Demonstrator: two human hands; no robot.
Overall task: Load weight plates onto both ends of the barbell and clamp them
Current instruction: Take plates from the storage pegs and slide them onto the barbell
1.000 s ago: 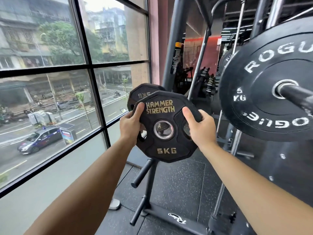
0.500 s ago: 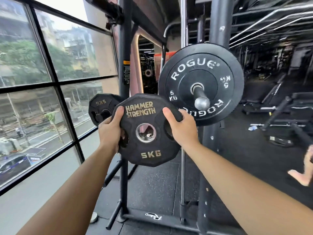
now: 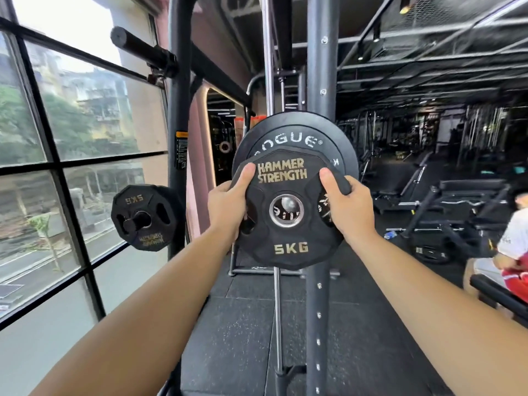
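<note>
**Inspector:** You hold the 5 kg Hammer Strength plate (image 3: 288,210) upright at centre frame. Your left hand (image 3: 228,208) is clamped on its left rim, thumb on the face, and your right hand (image 3: 347,208) is clamped on the upper right rim the same way. Directly behind it sits the Rogue bumper plate (image 3: 297,138), already on the barbell.

**Operator:** Is the bore on the sleeve yet?

**Inspector:** I cannot tell. The sleeve end (image 3: 286,202) shows through the bore, slightly high of centre, so I judge you are lined up but not seated.

**Operator:** What is the risk?

**Inspector:** Three points. If you tilt the plate, the steel ring may catch on the sleeve tip and jam, and a shove then could rock the bar on the rack upright (image 3: 318,67). Your fingers wrap behind the rim; push the plate fully home like that and they may be pinched against the Rogue plate. No clamp is visible here, so nothing would stop the plates from sliding off.

**Operator:** Anything else?

**Inspector:** A spare 5 kg plate (image 3: 144,217) hangs on a storage peg at left, clear of you. A person (image 3: 511,244) sits at the right edge, well apart.
</note>
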